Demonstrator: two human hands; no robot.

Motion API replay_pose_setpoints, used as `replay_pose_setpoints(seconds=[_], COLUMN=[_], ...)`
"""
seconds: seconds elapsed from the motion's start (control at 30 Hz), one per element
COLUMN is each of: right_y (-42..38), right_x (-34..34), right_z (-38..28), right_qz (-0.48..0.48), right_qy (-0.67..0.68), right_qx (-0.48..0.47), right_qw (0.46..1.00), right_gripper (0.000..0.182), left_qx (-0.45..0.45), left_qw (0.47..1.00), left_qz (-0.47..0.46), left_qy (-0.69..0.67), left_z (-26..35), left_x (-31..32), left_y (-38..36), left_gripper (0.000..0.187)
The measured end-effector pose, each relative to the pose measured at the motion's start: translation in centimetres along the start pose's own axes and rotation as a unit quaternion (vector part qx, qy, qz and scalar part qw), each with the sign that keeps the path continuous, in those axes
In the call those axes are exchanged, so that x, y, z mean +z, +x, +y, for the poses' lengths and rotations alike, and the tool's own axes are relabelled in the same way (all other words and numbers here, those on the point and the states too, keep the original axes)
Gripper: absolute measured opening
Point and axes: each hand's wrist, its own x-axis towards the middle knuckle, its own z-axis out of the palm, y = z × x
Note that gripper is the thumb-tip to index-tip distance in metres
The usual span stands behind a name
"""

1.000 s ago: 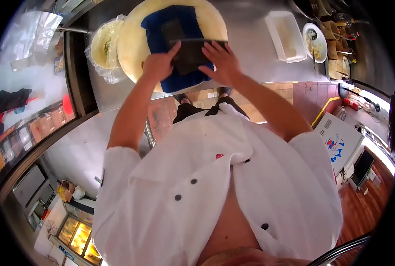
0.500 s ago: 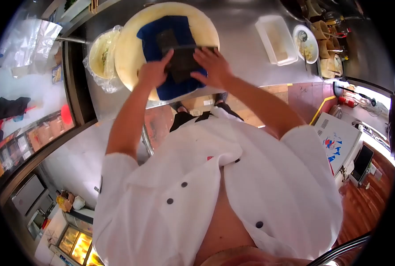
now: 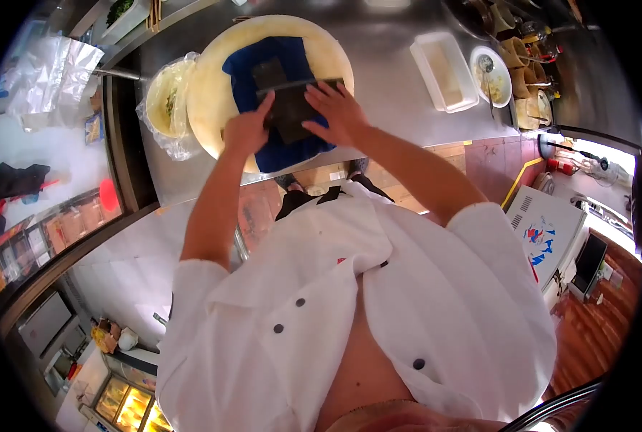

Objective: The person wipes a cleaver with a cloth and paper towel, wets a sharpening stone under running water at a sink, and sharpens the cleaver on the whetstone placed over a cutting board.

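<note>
Not much has shifted in the last second: both hands were already flat on the dark blade, and they've only slid a touch up the frame, the blade along with them.

The cleaver blade (image 3: pixel 292 108) lies flat at the top centre of the frame, on a dark sharpening stone (image 3: pixel 269 72) that pokes out just above it. The left hand (image 3: pixel 245 131) sits at the blade's left edge with its fingers mostly curled, one pointing up onto the metal. The right hand (image 3: pixel 337 111) has its fingers spread open and pressed down on the right side. Neither hand wraps around anything; it's palm and fingertip pressure. Looks to me like holding it flat like that keeps the edge at an even angle on the stone.

Under the stone is a blue cloth (image 3: pixel 277 93), probably there so nothing skids, and that lies on a round pale chopping block (image 3: pixel 209 93).

It all sits on a steel worktop (image 3: pixel 385 86). A plastic-wrapped bowl (image 3: pixel 164 97) touches the block's left side. Upper right there's a white rectangular tub (image 3: pixel 443 72), then a plate of food (image 3: pixel 492 72). Tiled floor shows below the worktop edge, and a glass display case is at lower left.
</note>
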Motion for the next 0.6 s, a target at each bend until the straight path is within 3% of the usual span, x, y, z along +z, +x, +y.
replay_pose_setpoints(seconds=[0.1,0.2,0.3,0.43,0.6], right_y=[-6.2,-6.0,-1.5,4.5,-0.5], right_x=[0.3,0.5,1.0,1.6,1.5], right_z=[-3.4,-3.7,-2.7,-0.9,-3.2], right_qz=[-0.037,-0.033,0.003,0.085,-0.012], right_qy=[0.015,0.044,0.036,0.029,0.029], right_qx=[-0.014,-0.022,-0.041,-0.058,-0.072], right_qw=[0.999,0.998,0.999,0.994,0.997], right_gripper=[0.07,0.068,0.064,0.056,0.066], left_qx=[-0.044,-0.027,-0.093,-0.098,-0.144], left_qw=[0.997,0.999,0.996,0.994,0.987], left_qz=[-0.054,0.002,0.006,0.039,0.061], left_qy=[-0.017,-0.039,-0.007,-0.021,-0.048], left_z=[2.3,2.5,0.7,-1.4,2.1], left_x=[2.4,4.1,3.3,1.8,4.5], left_y=[-5.8,-9.5,-5.8,-2.4,-8.7], left_gripper=[0.098,0.102,0.099,0.09,0.089])
